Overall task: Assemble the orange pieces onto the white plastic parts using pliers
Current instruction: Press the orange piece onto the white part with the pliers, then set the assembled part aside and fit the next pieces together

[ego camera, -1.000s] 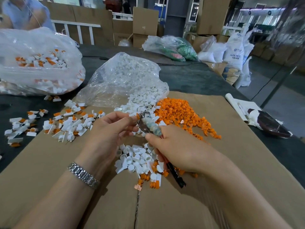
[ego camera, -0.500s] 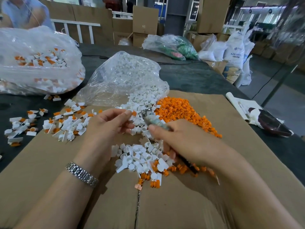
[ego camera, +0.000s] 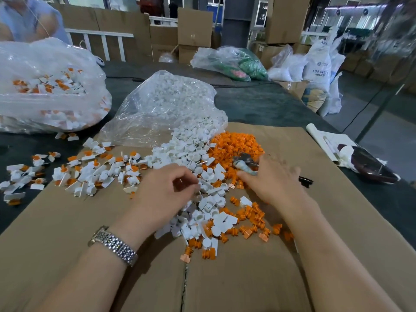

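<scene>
Pliers (ego camera: 244,164) sit gripped in right hand (ego camera: 273,182) fingers; left hand (ego camera: 167,188) fingers pinch something small.

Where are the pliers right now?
The pliers are in the right hand, right of centre in the head view, their head over the near edge of the orange pile.

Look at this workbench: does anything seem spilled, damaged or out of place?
White parts have spilled from the open clear bag onto the cardboard, mixing with the orange pieces. A few assembled parts lie off the cardboard on the dark table. Nothing looks damaged.
</scene>
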